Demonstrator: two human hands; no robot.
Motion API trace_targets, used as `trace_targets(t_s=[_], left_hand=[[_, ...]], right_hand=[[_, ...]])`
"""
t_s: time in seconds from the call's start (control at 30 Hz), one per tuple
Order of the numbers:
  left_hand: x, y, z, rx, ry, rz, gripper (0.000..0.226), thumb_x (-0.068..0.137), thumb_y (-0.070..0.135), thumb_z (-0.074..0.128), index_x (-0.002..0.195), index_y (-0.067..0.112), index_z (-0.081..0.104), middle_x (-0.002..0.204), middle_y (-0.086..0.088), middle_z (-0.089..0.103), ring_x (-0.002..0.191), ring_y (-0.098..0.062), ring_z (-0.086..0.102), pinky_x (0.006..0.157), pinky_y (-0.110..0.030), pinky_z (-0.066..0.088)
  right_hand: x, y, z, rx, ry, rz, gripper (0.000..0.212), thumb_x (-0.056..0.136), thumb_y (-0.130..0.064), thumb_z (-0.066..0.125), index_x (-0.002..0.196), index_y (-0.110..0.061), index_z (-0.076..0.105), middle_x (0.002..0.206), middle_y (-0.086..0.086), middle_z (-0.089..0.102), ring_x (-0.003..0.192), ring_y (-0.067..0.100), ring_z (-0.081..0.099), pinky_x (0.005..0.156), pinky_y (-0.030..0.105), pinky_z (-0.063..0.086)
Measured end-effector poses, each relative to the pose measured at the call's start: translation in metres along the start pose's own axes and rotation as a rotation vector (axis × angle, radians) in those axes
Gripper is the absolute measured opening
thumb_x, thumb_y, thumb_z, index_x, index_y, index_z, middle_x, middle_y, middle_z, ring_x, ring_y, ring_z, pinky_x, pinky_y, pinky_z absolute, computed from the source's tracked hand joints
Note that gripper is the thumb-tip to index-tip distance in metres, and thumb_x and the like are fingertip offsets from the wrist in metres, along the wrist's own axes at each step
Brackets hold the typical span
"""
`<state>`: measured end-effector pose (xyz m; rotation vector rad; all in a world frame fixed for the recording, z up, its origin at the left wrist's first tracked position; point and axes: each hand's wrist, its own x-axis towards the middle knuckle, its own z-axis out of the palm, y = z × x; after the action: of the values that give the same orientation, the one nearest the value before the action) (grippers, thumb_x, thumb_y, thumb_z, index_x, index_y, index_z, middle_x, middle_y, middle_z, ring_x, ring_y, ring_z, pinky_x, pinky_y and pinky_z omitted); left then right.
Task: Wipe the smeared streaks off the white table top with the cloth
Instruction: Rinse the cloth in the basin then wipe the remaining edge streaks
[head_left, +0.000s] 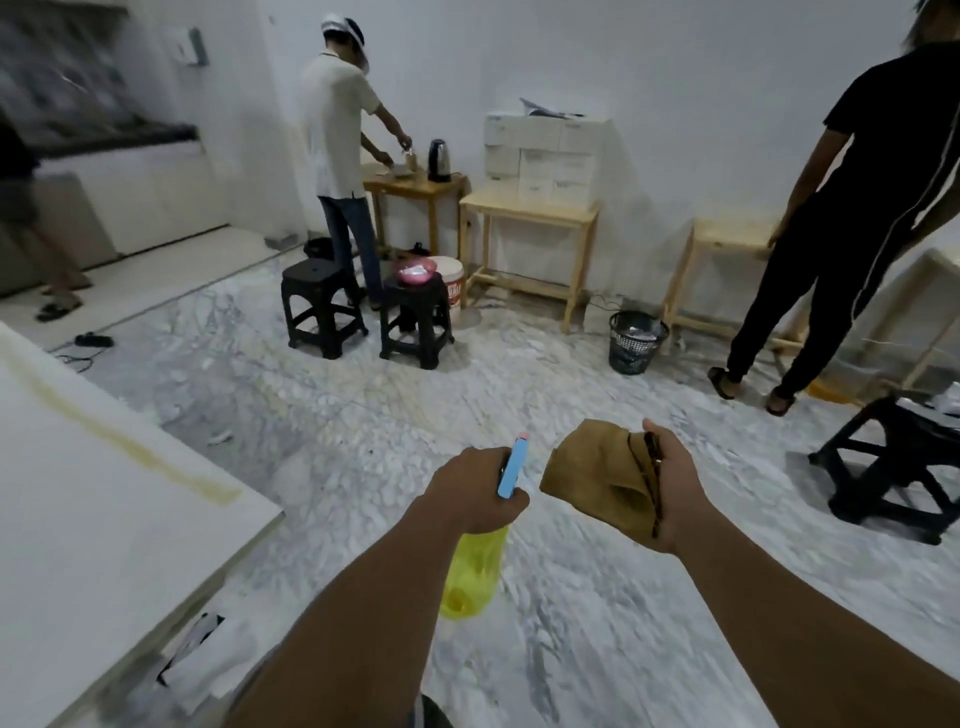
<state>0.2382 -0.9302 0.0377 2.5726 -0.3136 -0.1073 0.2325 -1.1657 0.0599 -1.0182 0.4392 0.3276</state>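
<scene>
The white table top (104, 530) fills the lower left, with a long yellowish smeared streak (130, 447) running diagonally across it. My left hand (475, 493) is shut on a yellow spray bottle (475, 577) with a blue nozzle, held over the floor to the right of the table. My right hand (670, 488) grips a folded brown cloth (597, 478), also over the floor and apart from the table.
Two black stools (322, 306) stand ahead, another black stool (904, 467) at right. A person in white (337, 135) stands at a small wooden table (415, 187) with a kettle; a person in black (857, 208) stands right. A black bin (636, 343) sits by wooden tables.
</scene>
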Motion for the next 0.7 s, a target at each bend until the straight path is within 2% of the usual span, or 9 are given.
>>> trace_targets(t_s=[0.07, 0.2, 0.3, 0.43, 0.53, 0.7], left_hand=[[0.035, -0.014, -0.011, -0.003, 0.048, -0.042, 0.023, 0.087, 0.035, 0.065, 0.1, 0.016, 0.06, 0.084, -0.003, 0.066, 0.079, -0.026, 0.066, 0.068, -0.036, 0.052], [0.103, -0.037, -0.046, 0.038, 0.114, -0.098, 0.024, 0.087, 0.037, 0.064, 0.101, 0.018, 0.059, 0.084, 0.002, 0.063, 0.076, -0.022, 0.062, 0.064, -0.033, 0.049], [0.139, -0.054, -0.07, 0.034, 0.144, -0.128, 0.023, 0.085, 0.037, 0.063, 0.098, 0.019, 0.059, 0.086, -0.003, 0.068, 0.078, -0.026, 0.066, 0.068, -0.04, 0.054], [0.18, -0.085, -0.095, 0.004, 0.197, -0.224, 0.019, 0.085, 0.037, 0.065, 0.094, 0.021, 0.058, 0.086, 0.0, 0.068, 0.078, -0.025, 0.066, 0.068, -0.038, 0.052], [0.212, -0.112, -0.11, 0.027, 0.236, -0.285, 0.015, 0.086, 0.036, 0.065, 0.091, 0.026, 0.054, 0.081, 0.006, 0.061, 0.077, -0.023, 0.063, 0.064, -0.033, 0.048], [0.257, -0.158, -0.133, 0.063, 0.297, -0.406, 0.016, 0.085, 0.037, 0.064, 0.093, 0.025, 0.055, 0.087, 0.002, 0.066, 0.077, -0.024, 0.064, 0.061, -0.03, 0.043]], right_hand=[[0.043, -0.022, 0.015, -0.043, -0.023, 0.023, 0.061, 0.094, -0.058, 0.046, 0.099, -0.008, 0.08, 0.111, 0.021, 0.073, 0.103, 0.039, 0.068, 0.099, 0.055, 0.048], [0.122, -0.067, 0.058, -0.116, -0.091, 0.026, 0.059, 0.094, -0.055, 0.047, 0.121, -0.009, 0.069, 0.118, 0.021, 0.071, 0.115, 0.041, 0.063, 0.106, 0.056, 0.043], [0.169, -0.089, 0.09, -0.103, -0.139, 0.058, 0.058, 0.094, -0.054, 0.046, 0.122, -0.009, 0.069, 0.117, 0.02, 0.072, 0.111, 0.04, 0.064, 0.103, 0.055, 0.046], [0.235, -0.104, 0.137, -0.145, -0.228, 0.092, 0.059, 0.095, -0.054, 0.045, 0.125, -0.009, 0.067, 0.12, 0.02, 0.07, 0.114, 0.041, 0.064, 0.101, 0.054, 0.048], [0.284, -0.114, 0.181, -0.213, -0.304, 0.124, 0.057, 0.096, -0.054, 0.042, 0.115, -0.01, 0.072, 0.106, 0.018, 0.075, 0.103, 0.039, 0.067, 0.093, 0.051, 0.052], [0.368, -0.119, 0.247, -0.302, -0.419, 0.193, 0.056, 0.093, -0.057, 0.045, 0.115, -0.015, 0.074, 0.115, 0.018, 0.073, 0.11, 0.04, 0.065, 0.103, 0.057, 0.046]])
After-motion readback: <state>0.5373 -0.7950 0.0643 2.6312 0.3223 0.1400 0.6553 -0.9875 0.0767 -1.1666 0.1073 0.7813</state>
